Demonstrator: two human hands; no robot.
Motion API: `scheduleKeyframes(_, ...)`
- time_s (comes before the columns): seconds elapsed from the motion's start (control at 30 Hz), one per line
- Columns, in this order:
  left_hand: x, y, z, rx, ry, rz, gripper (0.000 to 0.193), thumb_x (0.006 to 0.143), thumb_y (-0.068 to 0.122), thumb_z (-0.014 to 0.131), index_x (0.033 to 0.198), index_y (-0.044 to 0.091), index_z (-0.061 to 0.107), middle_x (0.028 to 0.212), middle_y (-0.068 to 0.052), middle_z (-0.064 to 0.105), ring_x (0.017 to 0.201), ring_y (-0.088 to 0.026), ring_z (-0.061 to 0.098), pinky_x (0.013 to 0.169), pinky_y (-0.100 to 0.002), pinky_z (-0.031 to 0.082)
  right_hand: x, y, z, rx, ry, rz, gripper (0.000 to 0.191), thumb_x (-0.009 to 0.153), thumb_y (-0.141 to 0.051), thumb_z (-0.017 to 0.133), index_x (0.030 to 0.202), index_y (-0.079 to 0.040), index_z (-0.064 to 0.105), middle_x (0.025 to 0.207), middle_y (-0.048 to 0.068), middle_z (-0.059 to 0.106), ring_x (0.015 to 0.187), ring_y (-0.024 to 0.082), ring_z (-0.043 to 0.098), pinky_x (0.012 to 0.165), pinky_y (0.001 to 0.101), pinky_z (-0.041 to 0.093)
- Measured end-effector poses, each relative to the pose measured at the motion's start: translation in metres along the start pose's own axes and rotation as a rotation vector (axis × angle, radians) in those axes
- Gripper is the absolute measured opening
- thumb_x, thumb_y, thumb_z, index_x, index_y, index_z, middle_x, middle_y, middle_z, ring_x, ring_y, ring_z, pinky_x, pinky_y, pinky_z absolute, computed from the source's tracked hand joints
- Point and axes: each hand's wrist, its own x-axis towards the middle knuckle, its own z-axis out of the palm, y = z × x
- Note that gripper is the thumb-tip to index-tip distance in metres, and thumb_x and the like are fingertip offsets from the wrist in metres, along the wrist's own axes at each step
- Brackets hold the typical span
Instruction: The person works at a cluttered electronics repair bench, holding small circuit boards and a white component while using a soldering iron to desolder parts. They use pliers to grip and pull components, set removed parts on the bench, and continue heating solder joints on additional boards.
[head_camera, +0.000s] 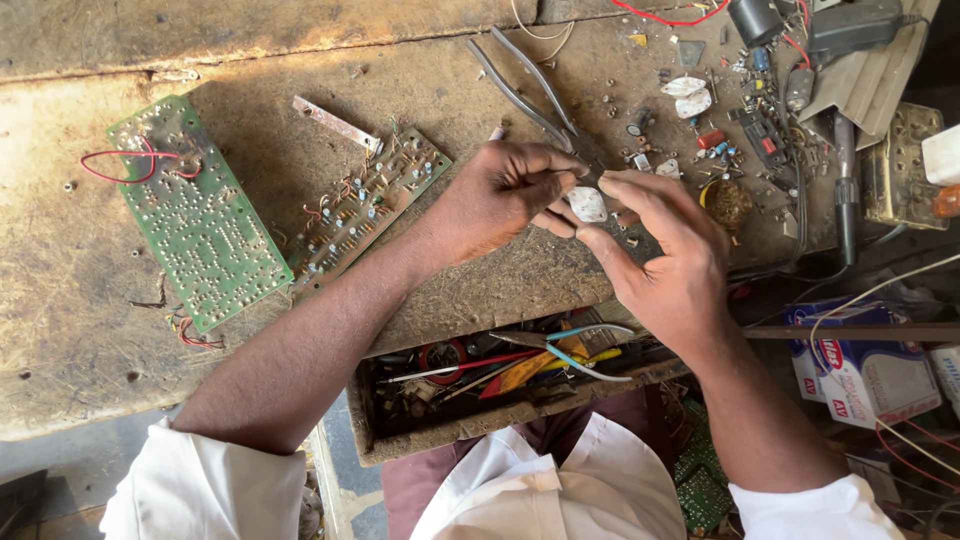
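Two hands pinch one white piece

Two circuit boards lie at the left of the bench (90, 330): a green board (195, 215) solder side up with a red wire looped at its top, and just beside it a narrower board (365, 210) with its parts facing up. Right of these, the left hand (495, 200) and right hand (665, 250) meet above the bench, fingertips pressed together on a small white piece (587, 204) held between them. Grey pliers (530, 85) lie behind the hands. Below, an open drawer (500, 375) holds tools. Loose parts (720, 140) litter the bench at far right.
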Motion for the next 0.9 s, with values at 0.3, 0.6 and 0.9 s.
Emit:
scheduleKeyframes(0.3,-0.005,-0.002,-0.007,0.014,-0.025,0.022,0.031,0.101,-0.003,0.057,0.131,-0.005,0.064,0.115,-0.012,0.076,0.103,-0.018,0.076,0.089,-0.033,0.068,-0.005,0.014,0.015,0.085,-0.003,0.064,0.037,0.095,0.010,0.077,0.129,0.002,0.066,0.127,0.014,0.068,0.112,0.022,0.072,0.096,0.0327,0.060)
scheduleKeyframes(0.6,-0.006,-0.008,-0.005,0.104,-0.019,0.101,0.034,0.094,-0.010,0.069,0.127,-0.003,0.068,0.107,-0.007,0.077,0.094,-0.009,0.072,0.082,-0.025,0.062,-0.016,0.019,0.021,0.438,0.016,0.169,0.037,0.096,0.017,0.071,0.130,0.007,0.061,0.132,0.014,0.061,0.114,0.018,0.069,0.099,0.0314,0.061)
scheduleKeyframes(0.9,-0.004,-0.016,-0.009,0.103,0.028,0.077,0.034,0.093,-0.010,0.069,0.127,-0.003,0.069,0.106,-0.006,0.076,0.095,-0.010,0.073,0.084,-0.025,0.064,-0.009,0.013,0.028,0.471,0.029,0.180,0.040,0.096,0.017,0.071,0.133,0.007,0.059,0.130,0.013,0.059,0.117,0.019,0.068,0.102,0.0317,0.061)
